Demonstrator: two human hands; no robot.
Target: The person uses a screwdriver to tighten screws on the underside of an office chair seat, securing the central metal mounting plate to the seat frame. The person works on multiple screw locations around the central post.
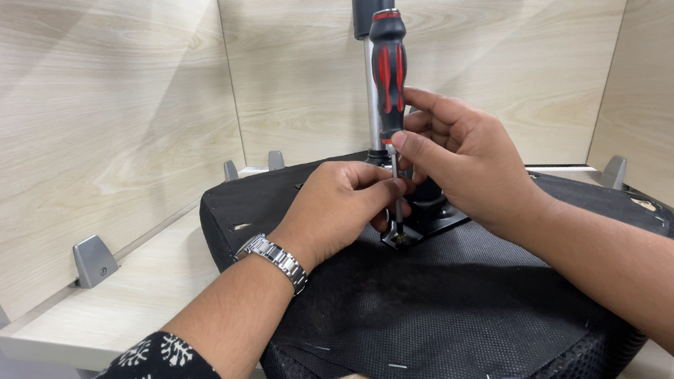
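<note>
A black fabric-covered chair seat [444, 302] lies upside down on a desk. A black metal plate [429, 218] with a chrome and black gas-lift column [371, 16] rises from its middle. A screwdriver [389, 67] with a black and red handle stands upright, its tip on a screw at the plate's corner. My right hand [465, 162] pinches the screwdriver just below the handle. My left hand [338, 206], with a metal watch on the wrist, steadies the thin shaft near the tip.
Light wooden partition panels [88, 130] wall the desk on the left, back and right, held by grey metal brackets [93, 261]. The pale desk surface [142, 288] shows to the left of the seat. Staples and torn fabric mark the seat's near edge.
</note>
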